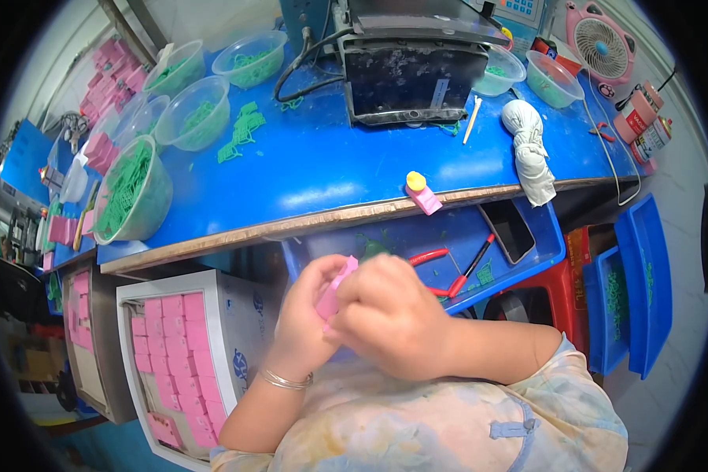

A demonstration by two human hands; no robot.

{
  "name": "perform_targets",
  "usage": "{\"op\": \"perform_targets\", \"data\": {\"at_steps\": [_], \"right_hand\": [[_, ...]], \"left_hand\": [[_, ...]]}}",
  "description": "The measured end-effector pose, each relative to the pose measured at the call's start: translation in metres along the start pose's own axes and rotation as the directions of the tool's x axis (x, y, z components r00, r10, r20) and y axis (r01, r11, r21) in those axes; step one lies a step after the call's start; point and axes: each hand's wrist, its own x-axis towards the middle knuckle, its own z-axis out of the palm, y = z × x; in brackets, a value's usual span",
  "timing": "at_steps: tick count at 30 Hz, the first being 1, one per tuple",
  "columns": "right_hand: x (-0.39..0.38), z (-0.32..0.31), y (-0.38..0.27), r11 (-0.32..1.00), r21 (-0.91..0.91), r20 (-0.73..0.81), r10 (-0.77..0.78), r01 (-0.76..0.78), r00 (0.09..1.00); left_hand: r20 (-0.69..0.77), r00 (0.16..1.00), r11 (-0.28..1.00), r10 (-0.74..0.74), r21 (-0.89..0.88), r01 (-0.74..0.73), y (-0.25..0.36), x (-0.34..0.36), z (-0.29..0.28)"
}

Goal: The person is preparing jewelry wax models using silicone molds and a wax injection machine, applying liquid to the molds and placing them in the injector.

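Note:
My left hand (pixel 307 315), with a silver bangle at its wrist, grips a narrow pink piece (pixel 334 289), low in the middle. My right hand (pixel 393 318) is closed against that piece's right side; what its curled fingers hold is hidden. Both are over a blue tray (pixel 547 245) under the worktop's edge, holding red-handled pliers (pixel 431 255), another red-and-black tool (pixel 472 267), a dark rectangular box (pixel 507 232) and green scraps. On the edge above lies a small pink piece with a yellow top (pixel 423 197).
A blue worktop (pixel 291 157) bears green pieces in plastic bowls (pixel 145 189), a black machine (pixel 405 82), a white cloth bundle (pixel 531 157), cans (pixel 641 118) and a pink fan (pixel 598 43). Pink blocks (pixel 173 354) fill a white box at lower left. Blue trays (pixel 641 291) stand at right.

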Motion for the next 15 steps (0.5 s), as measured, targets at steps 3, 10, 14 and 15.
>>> {"op": "perform_targets", "data": {"at_steps": [3, 10, 14, 15], "right_hand": [[0.005, -0.004, 0.008, 0.993, 0.097, -0.029, 0.077, -0.074, 0.997], [0.007, -0.009, 0.025, 0.993, 0.118, 0.174, -0.027, 0.006, 0.984], [0.003, -0.005, 0.030, 0.991, 0.130, 0.136, -0.058, 0.040, 0.989], [0.003, -0.007, 0.029, 0.990, 0.136, 0.115, -0.043, 0.028, 0.992]], "left_hand": [[-0.046, 0.997, 0.997, 0.058, 0.048, -0.056, -0.005, 0.000, -0.002], [-0.168, 0.979, 0.932, -0.117, -0.359, 0.050, 0.015, 0.003, 0.008], [-0.137, 0.983, 0.935, -0.125, -0.348, 0.070, 0.013, 0.000, 0.006], [-0.115, 0.981, 0.916, -0.155, -0.388, 0.099, 0.017, 0.000, 0.007]]}}
